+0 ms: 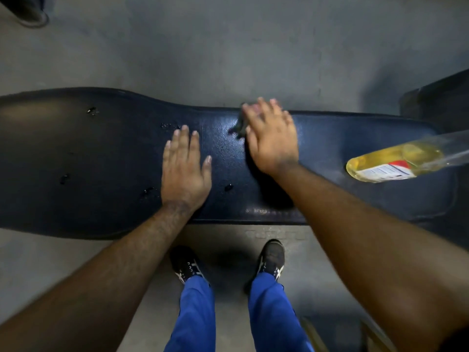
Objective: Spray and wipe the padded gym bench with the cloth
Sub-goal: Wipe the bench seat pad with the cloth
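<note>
A dark blue padded gym bench (106,158) runs left to right across the view, with small tears in its cover. My left hand (186,168) rests flat on the pad near the middle, fingers straight. My right hand (271,138) presses flat near the far edge on a dark cloth (239,125), most of which is hidden under the palm; the hand is blurred. A clear spray bottle (396,161) with yellow liquid lies on its side on the bench's right end, untouched.
Grey concrete floor (228,47) surrounds the bench. My feet in dark shoes (186,265) and blue trousers stand at the near side. Dark equipment (441,97) sits at the right edge, and a dark base (28,11) at the top left corner.
</note>
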Demonstrator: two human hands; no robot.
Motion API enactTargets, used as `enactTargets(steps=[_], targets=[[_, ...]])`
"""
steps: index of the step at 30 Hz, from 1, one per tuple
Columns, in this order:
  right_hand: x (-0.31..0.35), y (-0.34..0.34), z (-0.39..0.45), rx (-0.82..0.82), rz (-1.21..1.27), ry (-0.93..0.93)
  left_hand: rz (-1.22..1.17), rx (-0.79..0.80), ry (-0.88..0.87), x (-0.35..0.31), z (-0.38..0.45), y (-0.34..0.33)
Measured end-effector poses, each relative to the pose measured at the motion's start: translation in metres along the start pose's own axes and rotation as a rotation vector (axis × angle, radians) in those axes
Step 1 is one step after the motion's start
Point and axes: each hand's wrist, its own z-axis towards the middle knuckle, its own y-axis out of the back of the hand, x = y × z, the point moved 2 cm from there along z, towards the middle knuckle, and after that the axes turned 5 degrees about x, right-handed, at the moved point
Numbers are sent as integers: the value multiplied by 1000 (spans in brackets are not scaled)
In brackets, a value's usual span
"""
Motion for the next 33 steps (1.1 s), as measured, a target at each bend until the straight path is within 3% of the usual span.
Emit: enactTargets(steps=[1, 2, 3, 5, 7, 8, 11, 12, 14, 16, 17, 20, 21, 23, 25, 26, 28, 30, 31, 33], targets=[[9, -1, 9, -19, 32, -180, 5, -12, 5, 0, 0, -2], [27, -3, 8, -23, 46, -228, 3, -16, 7, 0, 0, -2], [46, -7, 0, -21, 42, -149, -6, -20, 4, 0, 0, -1], [66, -13, -27, 52, 21, 208, -37, -38, -4, 1, -1, 1], [40, -10, -23, 75, -20, 412, -58, -49, -9, 2, -2, -1], [28, -6, -8, 52, -33, 362, -63, -58, -7, 2, -3, -2], [32, -2, 16, -3, 35, -154, -70, -69, 3, 2, 0, -4], [47, -5, 6, -5, 40, -157, -80, -63, 6, 2, 0, -2], [68, -11, -30, 27, 16, 142, -115, -57, 9, 2, 0, 1], [44, -10, -45, 105, -46, 429, -141, -62, 8, 2, -1, 2], [30, -6, -35, 79, -59, 427, -148, -71, 13, 3, -2, 1], [30, -4, -9, -30, 38, -152, -162, -71, 9, 3, 0, 0], [49, -10, -16, -37, 54, -201, -182, -60, 4, 4, 0, 3], [83, -21, -50, 20, 27, 69, -232, -26, -23, 8, 0, 11], [68, -21, -73, 118, -27, 387, -230, -28, -57, 16, -5, 21], [51, -18, -67, 89, -46, 421, -211, -43, -54, 22, -10, 26], [32, -10, -51, 5, 12, 80, -174, -41, -30, 34, -22, 32], [58, -20, -61, -81, 66, -289, -128, -10, -34, 44, -33, 32], [83, -28, -75, -81, 59, -272, -115, 10, -47, 48, -37, 31], [114, -39, -110, 12, 10, 71, -142, 42, -77, 53, -39, 29]])
